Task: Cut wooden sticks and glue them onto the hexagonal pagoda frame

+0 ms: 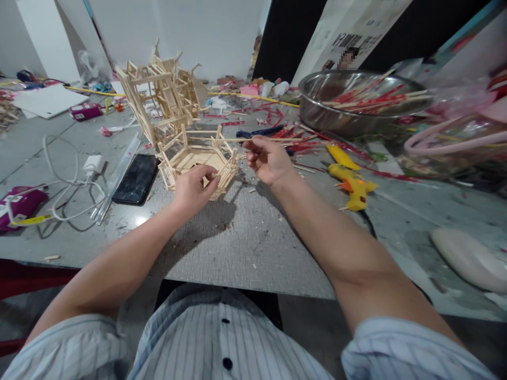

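A low, many-sided frame of thin wooden sticks rests on the table in front of me. My left hand is closed on its near side, with thumb and fingers bent over the edge; the fingertips are partly hidden. To the right of the frame, my right hand pinches a long thin wooden stick. That stick lies roughly level, its left end by the frame's far right post. Behind the frame stands a taller, tilted wooden-stick structure.
A steel basin holds sticks and red wrappers. A yellow glue gun lies right of my hand, and blue-handled pliers lie behind it. At left are a black phone, a white charger and cable. Red scraps litter the table's back.
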### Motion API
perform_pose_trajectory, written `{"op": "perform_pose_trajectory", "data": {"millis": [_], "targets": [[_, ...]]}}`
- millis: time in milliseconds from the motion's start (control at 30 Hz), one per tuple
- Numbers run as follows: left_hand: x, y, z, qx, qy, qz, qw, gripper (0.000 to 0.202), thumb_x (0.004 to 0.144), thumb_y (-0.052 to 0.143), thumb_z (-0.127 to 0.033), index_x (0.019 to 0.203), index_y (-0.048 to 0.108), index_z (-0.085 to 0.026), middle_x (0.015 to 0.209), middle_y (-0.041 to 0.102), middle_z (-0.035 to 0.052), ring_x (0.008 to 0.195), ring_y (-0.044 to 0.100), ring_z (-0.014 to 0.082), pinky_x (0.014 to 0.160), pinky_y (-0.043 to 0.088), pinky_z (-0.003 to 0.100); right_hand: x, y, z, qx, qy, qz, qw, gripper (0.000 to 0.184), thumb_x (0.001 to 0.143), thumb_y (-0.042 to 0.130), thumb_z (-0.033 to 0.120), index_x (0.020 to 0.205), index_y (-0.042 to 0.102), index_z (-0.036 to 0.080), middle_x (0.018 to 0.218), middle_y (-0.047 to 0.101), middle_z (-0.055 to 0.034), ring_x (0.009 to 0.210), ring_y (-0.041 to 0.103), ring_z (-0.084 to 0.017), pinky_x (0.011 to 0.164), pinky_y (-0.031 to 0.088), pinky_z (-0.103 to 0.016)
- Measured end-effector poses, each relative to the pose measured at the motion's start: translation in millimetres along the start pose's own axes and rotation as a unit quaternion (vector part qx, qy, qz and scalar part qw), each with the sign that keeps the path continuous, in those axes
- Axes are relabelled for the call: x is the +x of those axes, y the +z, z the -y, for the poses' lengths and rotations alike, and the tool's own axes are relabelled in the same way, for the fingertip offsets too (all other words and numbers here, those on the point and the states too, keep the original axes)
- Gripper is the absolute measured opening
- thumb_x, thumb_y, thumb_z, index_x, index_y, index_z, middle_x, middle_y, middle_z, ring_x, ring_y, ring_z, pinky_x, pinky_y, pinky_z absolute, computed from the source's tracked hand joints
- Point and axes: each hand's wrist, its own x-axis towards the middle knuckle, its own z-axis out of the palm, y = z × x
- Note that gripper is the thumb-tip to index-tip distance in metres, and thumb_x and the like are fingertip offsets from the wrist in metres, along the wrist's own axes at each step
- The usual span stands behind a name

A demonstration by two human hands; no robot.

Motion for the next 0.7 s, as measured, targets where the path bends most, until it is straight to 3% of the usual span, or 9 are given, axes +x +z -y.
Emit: {"op": "perform_pose_trajectory", "data": {"millis": [200,367,700], "targets": [[0,-0.8,0,-0.005,0.009,-0.006,1.0,0.009,0.079,0.06,-0.022,0.084,0.066,-0.017,0.069,0.065,-0.0008,0.052,0.048,0.0074,0.054,0.037,0.021,-1,1,-6,-0.063,-0.084,0.03,0.994,0.003,0.08,0.061,0.024,0.08,0.058,0.024,0.071,0.067,0.0052,0.06,0.056,-0.008,0.053,0.04,-0.02],[-1,-1.0,-1,0.001,0.013,-0.007,1.0,0.009,0.08,0.06,-0.022,0.084,0.065,-0.017,0.07,0.065,0.0,0.052,0.048,0.0075,0.053,0.037,0.021,2,0,-15,-0.108,-0.15,0.061,0.981,0.01,0.079,0.066,0.034,0.082,0.063,0.025,0.078,0.07,0.0031,0.068,0.058,-0.009,0.057,0.039,-0.02],[-2,0.9,-1,0.0,0.001,-0.007,1.0,0.014,0.081,0.061,-0.025,0.093,0.064,-0.016,0.073,0.063,-0.0001,0.055,0.049,0.0076,0.055,0.039,0.021,2,-1,-18,-0.131,-0.147,0.068,0.978,0.018,0.078,0.067,0.043,0.084,0.067,0.026,0.086,0.07,0.002,0.071,0.058,-0.009,0.058,0.041,-0.02]]}}
